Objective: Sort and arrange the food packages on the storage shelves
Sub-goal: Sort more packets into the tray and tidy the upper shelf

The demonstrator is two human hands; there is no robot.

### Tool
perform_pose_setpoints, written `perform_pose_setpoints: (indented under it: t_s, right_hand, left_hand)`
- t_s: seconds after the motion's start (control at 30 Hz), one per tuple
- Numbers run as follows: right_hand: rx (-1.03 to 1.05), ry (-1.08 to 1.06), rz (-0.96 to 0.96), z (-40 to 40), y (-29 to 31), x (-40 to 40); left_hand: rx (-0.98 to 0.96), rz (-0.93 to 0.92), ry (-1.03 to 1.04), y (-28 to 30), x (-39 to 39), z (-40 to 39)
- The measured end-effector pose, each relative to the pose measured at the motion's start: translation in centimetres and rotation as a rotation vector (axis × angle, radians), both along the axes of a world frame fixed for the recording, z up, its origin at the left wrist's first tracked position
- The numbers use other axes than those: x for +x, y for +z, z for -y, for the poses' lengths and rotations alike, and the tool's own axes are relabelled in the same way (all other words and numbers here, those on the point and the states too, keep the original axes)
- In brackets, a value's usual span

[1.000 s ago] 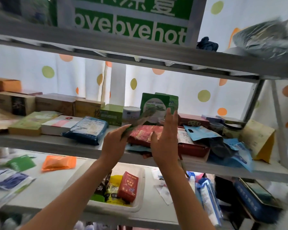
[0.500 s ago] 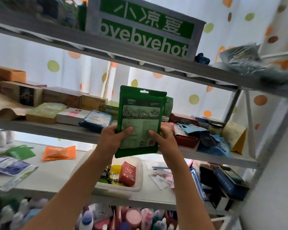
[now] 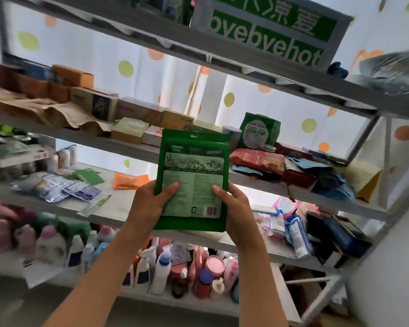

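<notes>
Across the whole view runs a grey metal shelving rack (image 3: 293,185), its tiers crowded with goods. Along its upper middle tier sit cardboard boxes (image 3: 97,102) at the left and a heap of red and blue packets (image 3: 293,171) at the right, with a green pouch (image 3: 257,132) standing upright behind them. Bottles (image 3: 161,267) fill what seems the lowest tier, though blur hides detail. Before the rack, a green food package (image 3: 194,175) is held upright, printed side facing the camera. The left hand (image 3: 151,204) grips its lower left edge, thumb across the front; the right hand (image 3: 236,206) grips the lower right edge likewise.
</notes>
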State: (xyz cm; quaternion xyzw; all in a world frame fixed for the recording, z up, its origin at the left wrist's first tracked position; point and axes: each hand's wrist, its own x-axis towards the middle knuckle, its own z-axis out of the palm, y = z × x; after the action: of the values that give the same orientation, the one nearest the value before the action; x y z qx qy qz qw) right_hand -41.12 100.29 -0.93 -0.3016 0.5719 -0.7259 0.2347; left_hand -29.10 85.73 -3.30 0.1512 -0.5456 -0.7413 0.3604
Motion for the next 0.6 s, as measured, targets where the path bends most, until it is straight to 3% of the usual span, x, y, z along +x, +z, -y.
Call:
perform_pose_setpoints:
  t_s: [0.4,0.6]
  right_hand:
    - [-0.022,-0.095,0.266,2.3,-5.1,8.4]
    - [-0.041,-0.197,0.323,3.6,-7.0,10.8]
  left_hand:
    - [-0.081,0.152,0.079,-4.3,6.9,2.3]
    - [-0.281,0.201,0.437,-6.2,8.5,0.0]
